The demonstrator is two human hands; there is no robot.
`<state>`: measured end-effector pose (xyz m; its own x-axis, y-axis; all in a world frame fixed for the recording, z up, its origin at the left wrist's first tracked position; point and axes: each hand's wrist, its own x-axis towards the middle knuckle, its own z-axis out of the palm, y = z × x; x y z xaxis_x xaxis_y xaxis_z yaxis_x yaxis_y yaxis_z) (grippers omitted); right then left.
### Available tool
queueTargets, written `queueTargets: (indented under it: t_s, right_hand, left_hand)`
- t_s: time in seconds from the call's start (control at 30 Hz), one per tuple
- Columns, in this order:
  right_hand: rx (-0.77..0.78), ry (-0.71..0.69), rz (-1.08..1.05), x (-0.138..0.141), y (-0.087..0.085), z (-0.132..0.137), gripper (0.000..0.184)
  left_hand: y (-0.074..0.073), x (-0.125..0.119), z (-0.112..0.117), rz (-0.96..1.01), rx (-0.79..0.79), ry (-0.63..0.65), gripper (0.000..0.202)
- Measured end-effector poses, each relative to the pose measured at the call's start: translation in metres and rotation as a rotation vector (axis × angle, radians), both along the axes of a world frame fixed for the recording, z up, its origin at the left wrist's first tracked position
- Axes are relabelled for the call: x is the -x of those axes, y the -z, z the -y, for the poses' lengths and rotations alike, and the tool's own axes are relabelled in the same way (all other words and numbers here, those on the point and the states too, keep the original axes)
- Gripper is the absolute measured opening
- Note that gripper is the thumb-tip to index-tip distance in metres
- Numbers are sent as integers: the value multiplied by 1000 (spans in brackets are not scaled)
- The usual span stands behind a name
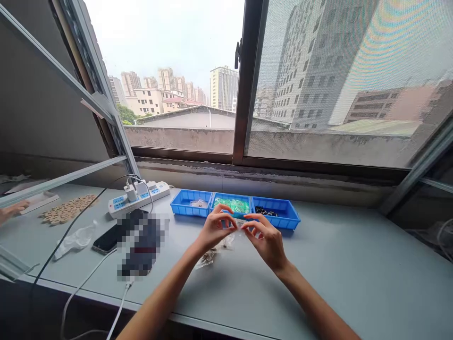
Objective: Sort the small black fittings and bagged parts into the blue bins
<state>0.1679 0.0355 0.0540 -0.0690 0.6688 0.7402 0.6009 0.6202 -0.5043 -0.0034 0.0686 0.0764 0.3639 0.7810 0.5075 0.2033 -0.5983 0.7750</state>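
My left hand (215, 228) and my right hand (266, 239) meet over the grey table, fingertips pinched together on a small clear item (240, 228) too small to name. Under them lies a clear plastic bag (215, 250) with small dark parts. Just beyond the hands stand three blue trays in a row: the left tray (184, 206) with a few pale pieces, the middle tray (231, 198) with green parts, the right tray (283, 212) with dark parts.
A white power strip (138, 198) with plugged chargers and cables sits at the left. A black phone (109, 238), a crumpled plastic bag (76, 241) and a pile of tan pieces (67, 211) lie further left. Another person's hand (12, 210) shows at the far left edge. A window wall runs behind.
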Motion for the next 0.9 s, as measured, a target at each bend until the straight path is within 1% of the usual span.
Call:
queueTargets:
  t_s: [0.13, 0.3, 0.4, 0.5, 0.6, 0.67, 0.83, 0.87, 0.9]
  right_hand:
    - [-72, 45, 6, -1, 0, 0, 32]
    - [-202, 76, 41, -1, -3, 1, 37]
    - [-206, 69, 27, -1, -4, 2, 40]
    - [-139, 21, -9, 0, -3, 2, 36]
    - [-17, -21, -93, 3, -2, 3, 22]
    - [65, -27, -145, 5, -2, 4, 18]
    - [230, -48, -204, 8, -1, 3, 25]
    - [240, -40, -191, 8, -1, 2, 27]
    - [242, -28, -161, 7, 0, 1, 27]
  left_hand:
    - [0, -2, 2, 18, -46, -46, 17]
    - [-1, -3, 2, 25, -106, -94, 16]
    - [-2, -3, 3, 30, -98, -91, 21]
    - [-4, -4, 5, 36, -67, -99, 22]
    - [-6, -5, 5, 40, -34, -116, 23]
    - [-6, -5, 5, 32, -17, -116, 27]
    - [-2, -4, 0, -37, 35, -76, 35]
    - [-1, -3, -3, -41, 41, -92, 36]
    - [0, -1, -5, -36, 41, -134, 36]
